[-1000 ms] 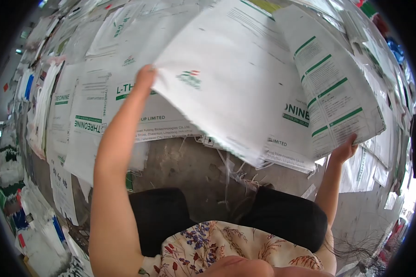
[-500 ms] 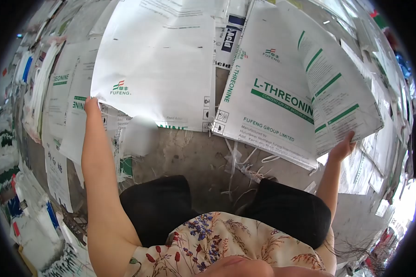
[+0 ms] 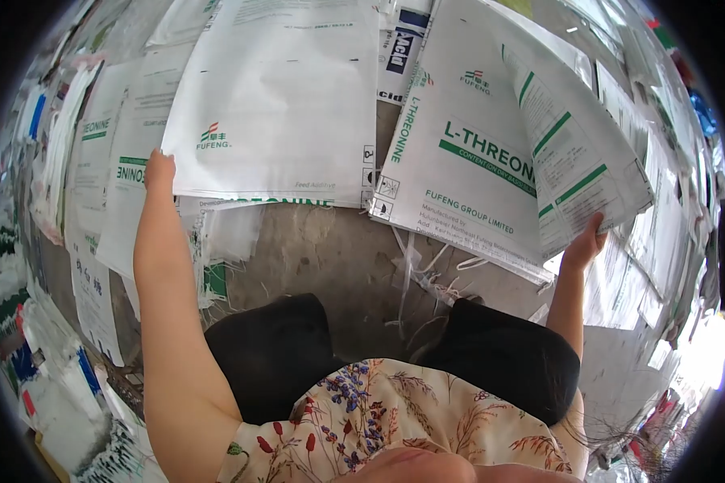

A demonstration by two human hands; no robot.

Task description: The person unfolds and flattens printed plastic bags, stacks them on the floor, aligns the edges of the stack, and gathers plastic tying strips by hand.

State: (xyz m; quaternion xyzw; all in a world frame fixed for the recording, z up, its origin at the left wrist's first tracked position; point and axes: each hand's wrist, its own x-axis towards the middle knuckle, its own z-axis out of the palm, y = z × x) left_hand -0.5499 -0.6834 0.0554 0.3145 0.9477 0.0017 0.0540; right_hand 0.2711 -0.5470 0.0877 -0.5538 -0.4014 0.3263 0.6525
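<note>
My left hand (image 3: 160,170) is closed on the lower left corner of a white woven bag (image 3: 290,113) with a FUFENG logo. That bag lies nearly flat, over another printed bag whose green lettering peeks out at its lower edge. On the right, my right hand (image 3: 586,243) pinches the lower corner of a white L-THREONINE bag (image 3: 467,173). Its right side is folded over to the left, so a printed panel with green bars (image 3: 572,153) faces up and covers the end of the large green word.
Between the bags shows a bag lettered "Acid" (image 3: 400,48). Loose strings and plastic shreds (image 3: 427,282) lie on the grey floor (image 3: 298,262) before my knees. More white bags (image 3: 97,161) are spread at left, and stacks of bags line both sides.
My left hand has moved up slightly, and the left bag's lower edge has settled flatter. My right hand has shifted up and left, drawing the folded panel further over the right bag.
</note>
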